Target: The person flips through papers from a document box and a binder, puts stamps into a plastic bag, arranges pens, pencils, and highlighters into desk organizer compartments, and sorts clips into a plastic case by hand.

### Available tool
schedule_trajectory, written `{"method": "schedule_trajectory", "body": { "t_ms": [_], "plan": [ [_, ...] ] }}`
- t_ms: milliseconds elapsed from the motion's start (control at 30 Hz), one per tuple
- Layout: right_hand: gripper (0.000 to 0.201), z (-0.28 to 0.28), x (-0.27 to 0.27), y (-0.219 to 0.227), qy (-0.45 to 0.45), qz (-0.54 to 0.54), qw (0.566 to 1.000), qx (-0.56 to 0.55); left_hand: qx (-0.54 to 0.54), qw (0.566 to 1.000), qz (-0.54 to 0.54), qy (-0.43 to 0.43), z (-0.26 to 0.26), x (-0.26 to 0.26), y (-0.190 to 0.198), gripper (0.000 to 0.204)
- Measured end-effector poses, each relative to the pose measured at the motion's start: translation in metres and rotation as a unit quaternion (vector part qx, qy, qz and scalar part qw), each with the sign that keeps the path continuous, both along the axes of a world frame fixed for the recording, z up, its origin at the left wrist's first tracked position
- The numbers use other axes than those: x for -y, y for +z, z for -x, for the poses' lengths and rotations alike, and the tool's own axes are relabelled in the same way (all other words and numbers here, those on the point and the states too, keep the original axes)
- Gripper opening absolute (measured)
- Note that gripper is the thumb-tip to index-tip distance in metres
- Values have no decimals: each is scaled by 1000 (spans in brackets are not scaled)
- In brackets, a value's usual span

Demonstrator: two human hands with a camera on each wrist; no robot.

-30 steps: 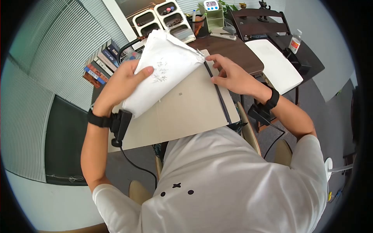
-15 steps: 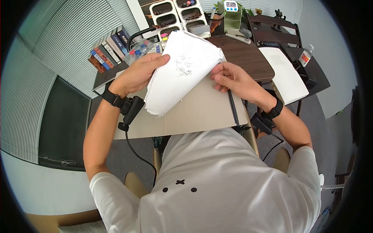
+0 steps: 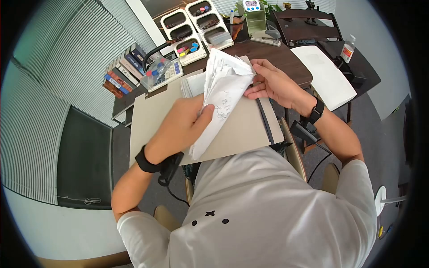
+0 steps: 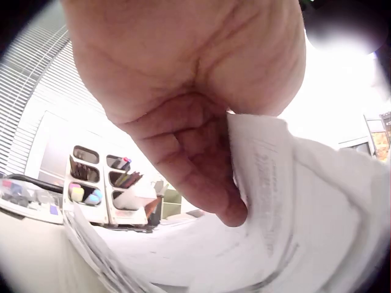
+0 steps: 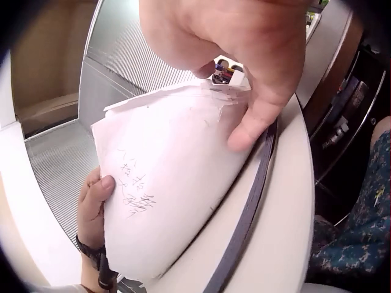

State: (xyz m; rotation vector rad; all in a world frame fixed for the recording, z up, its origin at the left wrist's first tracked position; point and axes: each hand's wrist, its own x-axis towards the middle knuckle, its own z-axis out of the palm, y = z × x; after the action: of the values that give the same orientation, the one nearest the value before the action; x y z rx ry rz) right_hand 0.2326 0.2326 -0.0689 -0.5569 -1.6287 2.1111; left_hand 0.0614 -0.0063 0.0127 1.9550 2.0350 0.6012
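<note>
White, folded, handwritten paper sheets (image 3: 228,91) are pinched by the left hand (image 3: 178,124); the right hand (image 3: 280,88), fingers loosely parted, meets their edge.

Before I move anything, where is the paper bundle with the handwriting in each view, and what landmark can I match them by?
Head: the paper bundle lies near the centre, slightly above the middle.
Left wrist: the paper bundle takes up the lower right.
Right wrist: the paper bundle is large, left of centre, handwriting showing.
Shared landmark: the slatted blinds, on the left side of all three.
</note>
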Motion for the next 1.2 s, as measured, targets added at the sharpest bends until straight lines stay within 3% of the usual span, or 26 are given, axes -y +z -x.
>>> {"method": "schedule_trajectory", "body": {
  "t_ms": [33, 100, 133, 167, 233, 267, 433, 467, 500, 600, 833, 933, 1033, 1100, 1133, 1200],
  "plan": [
    [53, 0, -2, 0, -1, 1, 1000, -4, -4, 1000, 1, -1, -1, -2, -9, 29],
    [49, 3, -2, -5, 8, -30, 999, -8, 260, 963, -55, 47, 10, -7, -36, 31],
    [49, 5, -4, -8, 8, -19, 1000, -18, 336, 940, -38, 51, 13, -8, -40, 35],
    [47, 6, -7, -8, 30, -42, 999, -18, 325, 944, -28, 56, 16, -7, -47, 35],
    [41, 13, -12, -12, 42, -73, 996, -23, 524, 846, -30, 94, 22, -2, -63, 38],
    [42, 17, -15, -12, 41, -132, 990, -9, 540, 836, -6, 98, 27, 2, -64, 39],
    [49, 26, -21, -2, 64, -357, 932, 9, 545, 828, -7, 129, 23, 7, -58, 36],
    [54, 35, -24, -12, 21, -428, 902, -40, 556, 822, -18, 122, 23, 7, -57, 35],
    [54, 37, -23, -15, 22, -422, 906, -41, 555, 822, -13, 128, 27, 9, -61, 35],
    [62, 38, -13, 2, -40, -529, 848, -20, 555, 825, -9, 102, 37, 11, -66, 32],
    [70, 44, -4, 18, -48, -551, 833, 25, 545, 828, -25, 131, 34, 8, -65, 31],
    [81, 43, -5, 20, -21, -513, 856, 53, 532, 834, -28, 144, 32, 5, -66, 32],
    [67, 49, -15, 4, -21, -463, 886, 3, 523, 839, -41, 144, 27, -1, -66, 34],
    [63, 46, -13, 7, 16, -351, 936, 23, 519, 841, -53, 140, 25, -2, -67, 35],
    [63, 47, -13, 3, 16, -357, 934, 24, 516, 842, -65, 142, 25, -4, -69, 35],
    [60, 48, -12, -6, -72, -466, 882, -19, 516, 841, -87, 139, 26, -8, -69, 34]
  ]
}}
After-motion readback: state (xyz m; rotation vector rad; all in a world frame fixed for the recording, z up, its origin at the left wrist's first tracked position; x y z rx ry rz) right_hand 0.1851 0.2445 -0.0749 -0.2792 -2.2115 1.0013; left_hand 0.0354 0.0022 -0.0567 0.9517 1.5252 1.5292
